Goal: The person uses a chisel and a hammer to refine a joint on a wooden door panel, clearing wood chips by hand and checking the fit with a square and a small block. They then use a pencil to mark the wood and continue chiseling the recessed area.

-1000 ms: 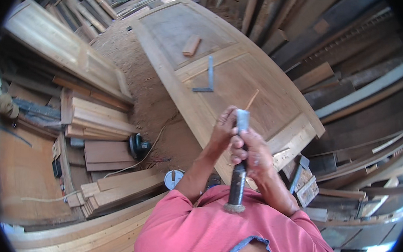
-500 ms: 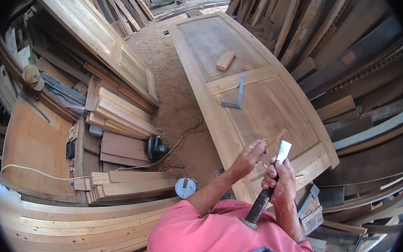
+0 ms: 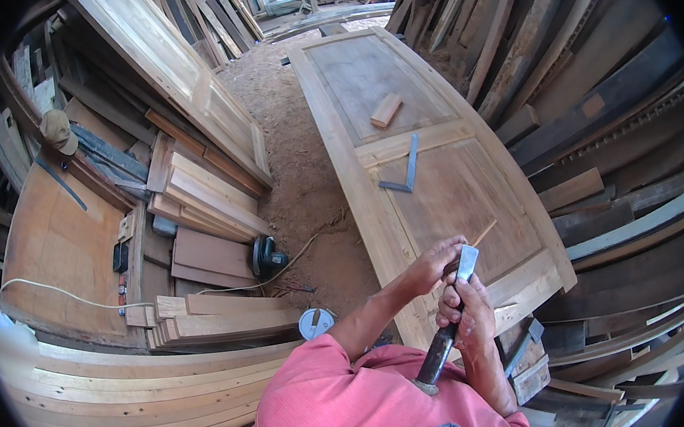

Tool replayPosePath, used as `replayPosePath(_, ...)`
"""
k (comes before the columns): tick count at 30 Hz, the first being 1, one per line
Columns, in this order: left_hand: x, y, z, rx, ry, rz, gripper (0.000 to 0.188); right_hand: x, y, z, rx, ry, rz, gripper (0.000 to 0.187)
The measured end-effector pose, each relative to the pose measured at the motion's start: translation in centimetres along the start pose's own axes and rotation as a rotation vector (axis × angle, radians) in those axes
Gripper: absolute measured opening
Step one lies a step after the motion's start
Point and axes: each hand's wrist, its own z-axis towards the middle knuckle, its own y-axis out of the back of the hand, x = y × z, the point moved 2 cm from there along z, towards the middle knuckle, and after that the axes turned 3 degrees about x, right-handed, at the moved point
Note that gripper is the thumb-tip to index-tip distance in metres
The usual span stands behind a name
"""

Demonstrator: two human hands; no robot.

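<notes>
Right grip closed around the chisel, held before my chest, blade up, handle butt at my pink shirt. Left grip, fingers together beside the blade, pinches a thin wooden strip whose end projects past it. Beyond both: panelled door lying flat, bearing a metal square and, farther off, a wooden block. Left of door, on the ground: power tool.
</notes>
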Motion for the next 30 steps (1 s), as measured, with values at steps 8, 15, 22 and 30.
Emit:
replayPosePath(8, 0.8, 0.5, 1.6, -0.159, -0.079, 0.269, 0.022, 0.3, 0.0, -0.1, -0.021, 0.006, 0.003, 0.013)
replayPosePath(15, 1.1, -0.7, 2.5, -0.188, 0.000, 0.171, 0.015, 0.6, 1.2, 0.2, 0.008, 0.009, 0.065, 0.015)
replayPosePath(22, 1.9, -0.4, 0.7, -0.233, -0.088, 0.469, 0.025, -0.1, 1.1, -0.7, -0.118, 0.046, -0.016, 0.016)
replayPosePath(30, 1.2, -2.4, -0.9, -0.003, -0.076, 0.232, 0.027, -0.6, 0.4, -1.9, -0.090, 0.073, -0.069, 0.015)
